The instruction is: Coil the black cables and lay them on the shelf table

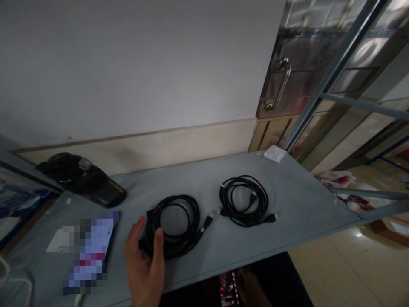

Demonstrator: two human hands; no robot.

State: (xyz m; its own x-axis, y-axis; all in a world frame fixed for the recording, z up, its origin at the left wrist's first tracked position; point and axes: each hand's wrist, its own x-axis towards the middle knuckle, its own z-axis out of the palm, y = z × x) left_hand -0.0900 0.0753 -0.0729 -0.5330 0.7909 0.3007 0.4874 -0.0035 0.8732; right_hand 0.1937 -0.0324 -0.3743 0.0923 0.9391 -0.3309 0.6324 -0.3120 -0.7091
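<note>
On the grey table lies a coil of black cable [195, 209] with metal-tipped plugs. My left hand [145, 266] is at its near left side, thumb and fingers apart with part of the coil between them. Whether the fingertips touch the cable is hard to make out. A second black cable coil [266, 198] lies flat to the right, its plugs poking out. Below the table's front edge, in shadow, is my right hand [251, 286], beside a dark surface with red and white print [228, 290]. Its fingers are too dark to read.
A black bottle [92, 183] lies tilted at the back left of the table [204, 175]. A blurred-out phone-like device [92, 251] is left of my left hand, near white cords [27, 281]. A folded white tissue [275, 153] rests by a metal post [335, 72].
</note>
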